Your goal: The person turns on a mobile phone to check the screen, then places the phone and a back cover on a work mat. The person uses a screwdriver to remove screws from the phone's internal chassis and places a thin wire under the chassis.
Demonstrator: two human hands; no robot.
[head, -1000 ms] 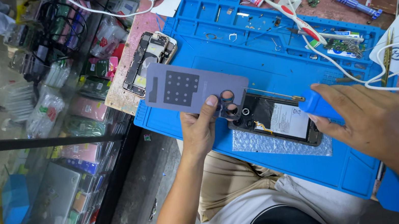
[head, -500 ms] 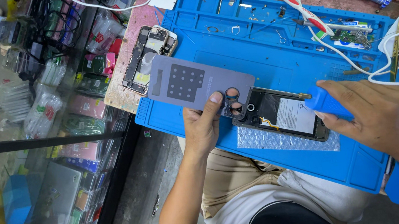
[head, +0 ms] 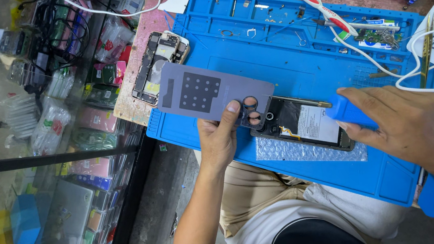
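My left hand (head: 220,138) pinches the camera end of a grey phone back cover (head: 207,92), which is lifted and swung out to the left over the blue work mat (head: 288,68). The opened phone body (head: 301,125) lies flat on the mat, showing a black battery with a white label. My right hand (head: 410,124) grips a blue-handled tool (head: 345,112) whose thin metal tip touches the phone's upper edge. A strip of bubble wrap (head: 305,152) lies just below the phone.
A second opened phone (head: 156,63) lies on the pink table corner beyond the mat. Small screws, a circuit board (head: 376,38), tubes, a screwdriver and white cables (head: 423,75) fill the mat's far side. A glass display case (head: 51,177) with packaged goods stands at left.
The back cover and my left hand stay almost as they were. My right hand has kept the tool's tip at the phone's upper edge; the camera view has shifted slightly.
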